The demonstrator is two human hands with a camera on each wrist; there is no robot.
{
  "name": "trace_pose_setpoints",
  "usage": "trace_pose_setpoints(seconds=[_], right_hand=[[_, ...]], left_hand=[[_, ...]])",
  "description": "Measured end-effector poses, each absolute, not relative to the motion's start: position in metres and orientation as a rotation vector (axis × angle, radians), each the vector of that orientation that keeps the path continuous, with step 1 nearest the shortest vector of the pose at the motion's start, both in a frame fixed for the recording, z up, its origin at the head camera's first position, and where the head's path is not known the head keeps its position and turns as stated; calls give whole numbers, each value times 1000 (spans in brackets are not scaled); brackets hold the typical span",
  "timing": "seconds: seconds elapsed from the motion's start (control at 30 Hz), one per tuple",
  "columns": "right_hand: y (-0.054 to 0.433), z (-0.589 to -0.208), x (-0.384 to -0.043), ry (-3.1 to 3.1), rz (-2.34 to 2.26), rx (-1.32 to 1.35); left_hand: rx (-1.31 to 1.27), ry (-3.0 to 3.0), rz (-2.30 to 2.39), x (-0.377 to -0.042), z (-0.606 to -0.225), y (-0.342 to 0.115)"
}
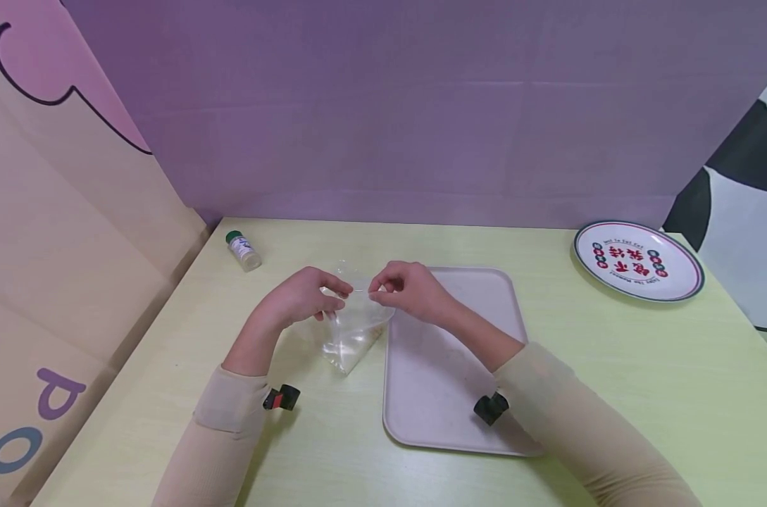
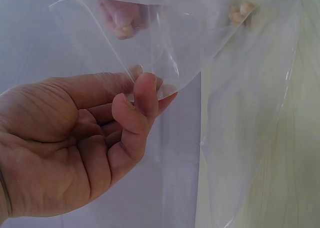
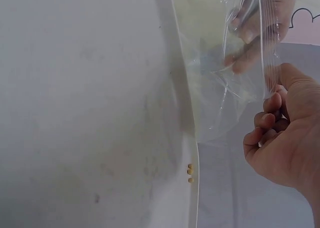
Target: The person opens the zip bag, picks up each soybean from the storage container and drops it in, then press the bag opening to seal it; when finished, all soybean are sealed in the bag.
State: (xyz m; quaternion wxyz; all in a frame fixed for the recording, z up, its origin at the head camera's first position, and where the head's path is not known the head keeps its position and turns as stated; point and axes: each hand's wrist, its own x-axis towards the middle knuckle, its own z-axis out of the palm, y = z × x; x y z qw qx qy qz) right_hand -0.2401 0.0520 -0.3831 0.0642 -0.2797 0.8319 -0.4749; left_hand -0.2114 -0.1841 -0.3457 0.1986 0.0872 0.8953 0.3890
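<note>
A clear zip-top plastic bag [image 1: 351,341] hangs between the two hands, its lower corner pointing down over the table left of the tray. The left hand [image 1: 307,294] pinches one side of the bag's upper edge between thumb and fingertips. At the other side, the right hand [image 1: 415,290] pinches the edge by the zip strip [image 3: 262,42], its remaining fingers curled in. Through the film in the left wrist view show a few small beige pieces [image 2: 242,12]. A few small yellow pieces [image 3: 190,172] appear along the tray's edge in the right wrist view.
Under the right forearm lies a pale rectangular tray [image 1: 421,394]. A small green-capped shaker bottle [image 1: 244,251] lies at the back left of the table. An oval plate with red lettering [image 1: 639,260] sits at the back right. Purple cloth [image 1: 421,113] borders the table behind.
</note>
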Motion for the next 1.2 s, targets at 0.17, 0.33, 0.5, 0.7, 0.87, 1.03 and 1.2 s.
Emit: trace_pose_setpoints(seconds=[0.17, 0.33, 0.5, 0.7, 0.87, 1.03, 1.2], right_hand=[[51, -384, -239, 2515, -1429, -853], [52, -384, -239, 2525, -1432, -854], [55, -385, -243, 2550, -1457, -819], [61, -389, -251, 2565, -1512, -746], [66, -391, -257, 2547, -1612, -681], [73, -396, -265, 2554, -1674, -590], [78, -400, -273, 2594, -1650, -518]], left_hand=[[240, 2501, 1091, -211, -345, -184], [234, 2499, 1091, -211, -346, -184], [225, 2503, 1082, -211, -345, -183], [217, 2505, 1074, -211, -344, -182], [212, 2498, 1088, -210, -344, -182], [209, 2495, 1095, -212, -346, -182], [204, 2487, 1108, -211, -346, -182]])
